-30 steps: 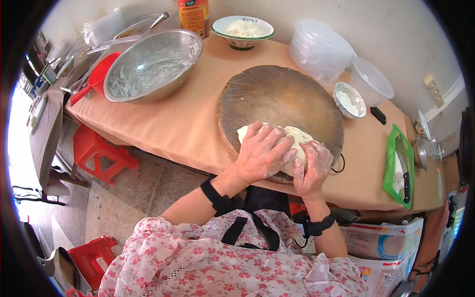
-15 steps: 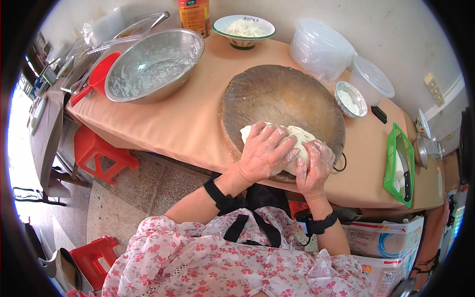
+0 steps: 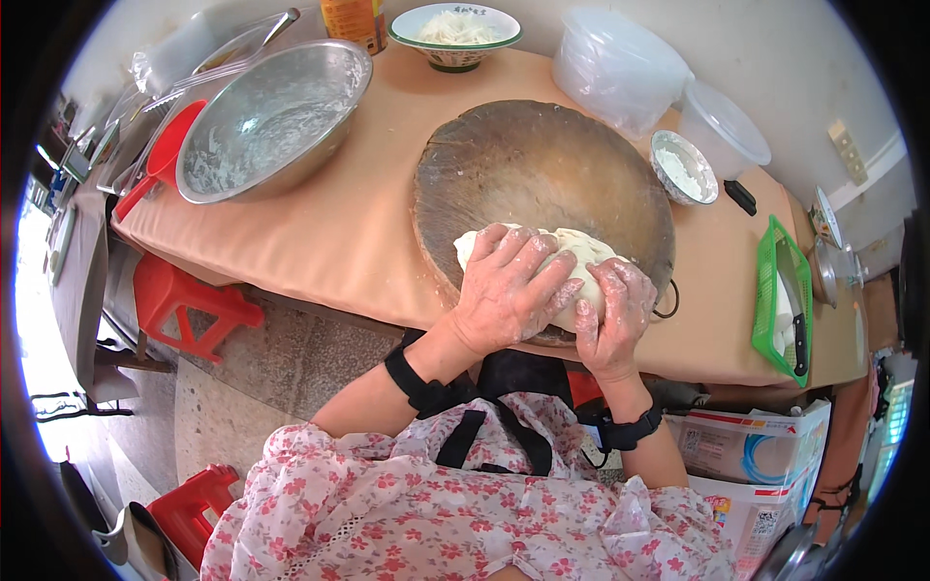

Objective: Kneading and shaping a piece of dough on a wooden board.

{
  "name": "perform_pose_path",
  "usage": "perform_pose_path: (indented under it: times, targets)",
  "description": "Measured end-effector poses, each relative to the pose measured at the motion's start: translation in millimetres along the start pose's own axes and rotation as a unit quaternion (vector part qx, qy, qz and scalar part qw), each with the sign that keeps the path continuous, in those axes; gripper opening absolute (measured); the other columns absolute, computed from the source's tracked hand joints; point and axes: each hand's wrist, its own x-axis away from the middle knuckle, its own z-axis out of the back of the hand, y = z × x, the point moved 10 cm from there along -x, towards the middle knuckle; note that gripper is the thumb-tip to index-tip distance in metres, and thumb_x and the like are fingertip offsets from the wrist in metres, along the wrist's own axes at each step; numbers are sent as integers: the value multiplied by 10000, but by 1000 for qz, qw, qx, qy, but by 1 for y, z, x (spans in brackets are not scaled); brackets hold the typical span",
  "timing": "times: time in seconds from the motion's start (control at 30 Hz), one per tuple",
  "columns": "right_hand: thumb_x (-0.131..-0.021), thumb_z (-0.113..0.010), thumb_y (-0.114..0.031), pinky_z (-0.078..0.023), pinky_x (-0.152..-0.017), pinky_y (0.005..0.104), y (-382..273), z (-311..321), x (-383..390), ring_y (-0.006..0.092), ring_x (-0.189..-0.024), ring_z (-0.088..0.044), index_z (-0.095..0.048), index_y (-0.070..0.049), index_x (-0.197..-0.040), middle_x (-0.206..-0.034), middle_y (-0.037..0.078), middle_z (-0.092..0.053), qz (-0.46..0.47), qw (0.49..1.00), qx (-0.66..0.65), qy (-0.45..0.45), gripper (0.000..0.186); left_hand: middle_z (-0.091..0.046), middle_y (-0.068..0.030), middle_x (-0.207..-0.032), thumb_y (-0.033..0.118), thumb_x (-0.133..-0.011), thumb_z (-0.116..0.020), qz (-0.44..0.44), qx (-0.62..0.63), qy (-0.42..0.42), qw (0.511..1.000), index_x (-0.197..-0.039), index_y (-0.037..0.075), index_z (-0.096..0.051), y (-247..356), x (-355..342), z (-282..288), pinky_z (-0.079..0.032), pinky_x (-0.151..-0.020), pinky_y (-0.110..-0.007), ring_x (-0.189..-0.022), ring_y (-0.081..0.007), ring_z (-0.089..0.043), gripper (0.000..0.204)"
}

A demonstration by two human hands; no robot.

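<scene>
A pale lump of dough (image 3: pixel 584 254) lies at the near edge of a round wooden chopping block (image 3: pixel 533 160). My left hand (image 3: pixel 509 286) presses on it from the left, its floury fingers curled over the top. On the right side my right hand (image 3: pixel 618 312) grips the same lump, thumb toward the left hand. Both hands hide part of the dough. Beyond the block's right edge sits a small bowl of white flour (image 3: pixel 683 169).
A big steel basin (image 3: pixel 281 126) dusted with flour and a red dipper (image 3: pixel 172 145) stand at left. At the back are a bowl of white shreds (image 3: pixel 455 29) and plastic tubs (image 3: pixel 620 68). A green basket (image 3: pixel 775 300) with a black-handled knife (image 3: pixel 800 344) lies at right.
The view has shifted slightly, so the table things sit a little higher and further left. Both hands stay on the dough, which looks slightly more spread out between them.
</scene>
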Motion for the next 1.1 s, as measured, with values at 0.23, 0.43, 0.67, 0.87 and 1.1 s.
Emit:
perform_pose_path:
  times: [0.23,0.43,0.67,0.87,1.1]
  targets:
    - [-837,-606,-287,-377,-888,442,0,1,1,320,-1001,-556,-630,-40,-1075,-1044,117,-599,3,1000,-3,-3,344,-610,-59,-967,242,-763,-707,4,-2,4,1000,-996,101,-662,1,1,0,-405,-840,-405,-888,-235,-592,276]
    - [-834,-611,-279,-382,-876,439,-2,2,0,318,-988,-559,-625,-34,-1080,-1040,129,-596,11,1000,-1,1,347,-619,-38,-984,236,-746,-715,14,-8,-4,1000,-988,114,-676,0,1,0,-397,-861,-399,-904,-225,-588,274]
    - [-827,-627,-263,-384,-870,432,-1,1,0,319,-981,-563,-626,-35,-1078,-1036,134,-594,14,1000,-5,11,338,-621,-36,-986,236,-736,-721,8,-16,-2,1000,-986,117,-675,0,1,-1,-397,-849,-398,-907,-224,-584,280]
    - [-834,-628,-260,-378,-886,432,-2,3,-1,315,-991,-563,-633,-45,-1080,-1044,122,-601,4,1000,-13,7,326,-624,-42,-980,222,-731,-726,2,-19,6,1000,-977,114,-673,1,1,-1,-399,-843,-395,-909,-234,-587,274]
    - [-827,-634,-250,-374,-904,432,0,2,0,315,-1014,-558,-639,-54,-1085,-1062,118,-604,-5,1000,-2,9,324,-621,-43,-981,216,-741,-726,7,-35,-4,999,-979,119,-666,1,0,-3,-399,-850,-398,-916,-240,-587,264]
